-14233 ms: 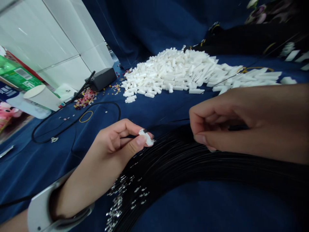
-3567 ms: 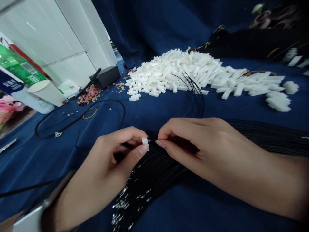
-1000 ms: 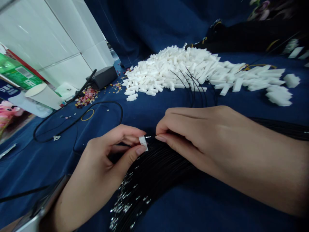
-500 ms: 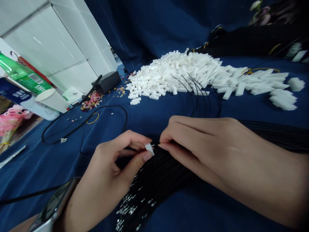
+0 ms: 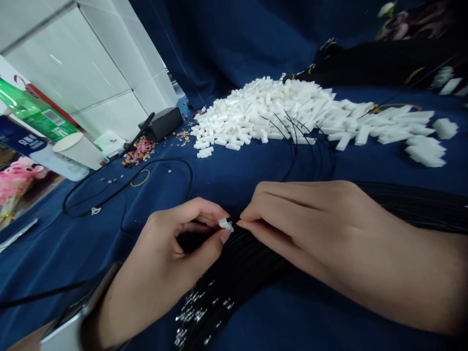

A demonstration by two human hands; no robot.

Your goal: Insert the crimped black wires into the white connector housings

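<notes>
My left hand [image 5: 171, 258] pinches a small white plastic connector housing [image 5: 225, 224] between thumb and forefinger. Close against the housing's right side are the fingertips of my right hand [image 5: 318, 234], closed on a thin black wire [image 5: 234, 222]. Only a short dark bit of that wire shows, and whether its tip sits inside the housing is too small to tell. Below both hands lies a thick bundle of black wires [image 5: 252, 263], with shiny metal terminals [image 5: 197, 312] at its near end. A watch [image 5: 78, 312] is on my left wrist.
A large heap of white connector housings [image 5: 263, 112] lies behind my hands, with several black wires [image 5: 296, 141] against it. Leftward are a black box [image 5: 163, 123], coloured beads [image 5: 139, 151], a yellow rubber band [image 5: 141, 178], a paper cup [image 5: 78, 151] and a green bottle [image 5: 40, 112].
The white connector housing has tilted slightly in my left fingers. My right fingertips have dropped a little and moved slightly closer to it, and the metal tip between them no longer shows clearly.
</notes>
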